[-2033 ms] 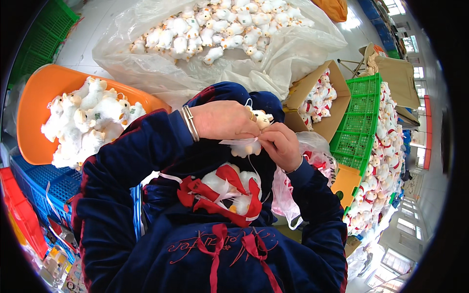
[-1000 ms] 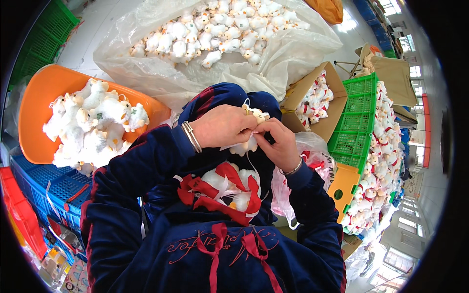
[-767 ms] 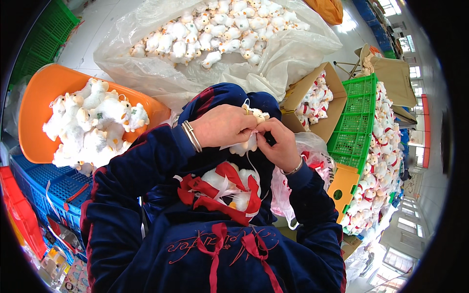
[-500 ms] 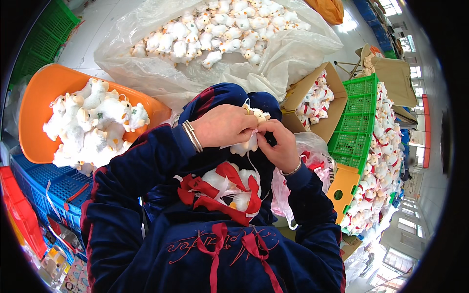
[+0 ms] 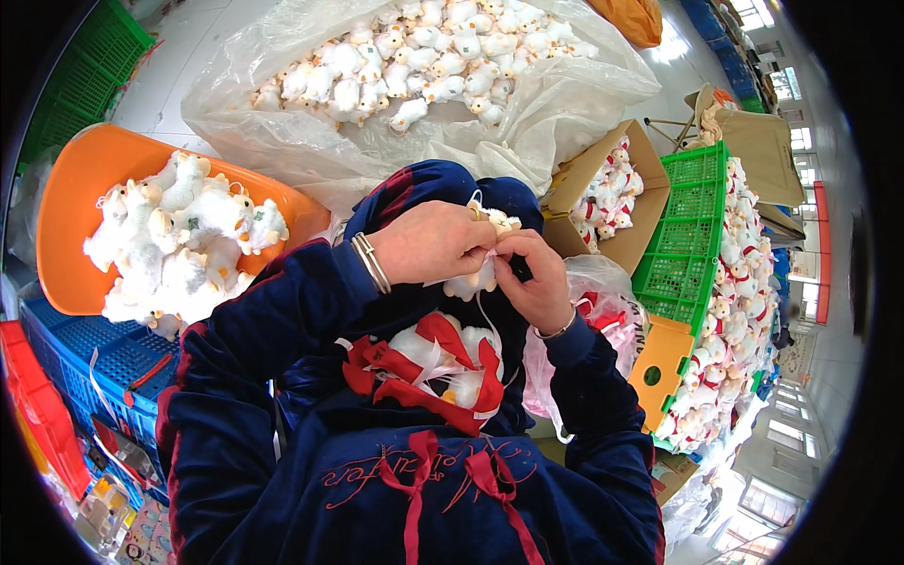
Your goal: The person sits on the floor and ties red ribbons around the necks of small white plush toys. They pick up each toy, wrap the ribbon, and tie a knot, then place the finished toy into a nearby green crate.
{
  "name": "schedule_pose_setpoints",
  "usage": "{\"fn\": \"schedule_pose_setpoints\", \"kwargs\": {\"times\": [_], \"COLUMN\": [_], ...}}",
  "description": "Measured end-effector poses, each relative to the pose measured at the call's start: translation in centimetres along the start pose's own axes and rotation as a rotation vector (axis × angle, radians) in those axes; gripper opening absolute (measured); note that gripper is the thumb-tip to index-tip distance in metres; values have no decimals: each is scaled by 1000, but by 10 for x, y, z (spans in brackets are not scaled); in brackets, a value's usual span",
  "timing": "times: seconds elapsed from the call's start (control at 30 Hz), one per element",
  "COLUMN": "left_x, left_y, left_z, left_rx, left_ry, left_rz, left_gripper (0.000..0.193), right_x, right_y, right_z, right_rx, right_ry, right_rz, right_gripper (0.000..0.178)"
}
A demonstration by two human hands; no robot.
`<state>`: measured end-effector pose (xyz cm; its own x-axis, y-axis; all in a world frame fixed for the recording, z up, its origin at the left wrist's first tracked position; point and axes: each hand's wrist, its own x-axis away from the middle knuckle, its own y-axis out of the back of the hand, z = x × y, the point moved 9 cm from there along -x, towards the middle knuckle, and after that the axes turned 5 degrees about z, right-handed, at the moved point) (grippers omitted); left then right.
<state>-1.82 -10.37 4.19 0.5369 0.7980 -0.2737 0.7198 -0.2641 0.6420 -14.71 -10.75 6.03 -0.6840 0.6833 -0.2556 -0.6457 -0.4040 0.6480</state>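
Above my lap I have a small white plush toy with a hanging loop at its head. My left hand is closed at its neck, fingertips pinching a thin pale ribbon. From the other side my right hand pinches the same ribbon between thumb and forefinger, and the fingertips of both hands nearly touch. Part of the toy is hidden behind my hands. Red fabric pieces with white ties lie in my lap over more white plush.
An orange tub of plain white plush toys is at left, above a blue crate. Ahead lies a clear plastic sheet heaped with toys. At right are a cardboard box, a green crate and toys with red scarves.
My right hand and wrist have shifted very slightly to the left. The pinch of both hands at the toy's neck looks the same.
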Motion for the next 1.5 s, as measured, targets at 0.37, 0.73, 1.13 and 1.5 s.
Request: {"fn": "schedule_pose_setpoints", "kwargs": {"times": [0.37, 0.73, 1.13, 1.5], "left_x": [1, 1, 1, 1], "left_y": [1, -1, -4, -3], "left_z": [-3, -2, 1, -1], "left_rx": [-21, -64, -65, -51], "left_ry": [3, 21, 19, 12], "left_rz": [-25, 6, 18, 2], "left_gripper": [12, 11, 12, 12], "right_x": [3, 1, 18, 10], "right_y": [0, 11, -1, -5], "right_z": [5, 22, -10, -2], "right_rx": [-23, 217, -189, -88], "right_ry": [-44, 68, -468, -406], "right_rz": [-55, -72, -93, -64], "right_gripper": [23, 11, 13, 13]}}
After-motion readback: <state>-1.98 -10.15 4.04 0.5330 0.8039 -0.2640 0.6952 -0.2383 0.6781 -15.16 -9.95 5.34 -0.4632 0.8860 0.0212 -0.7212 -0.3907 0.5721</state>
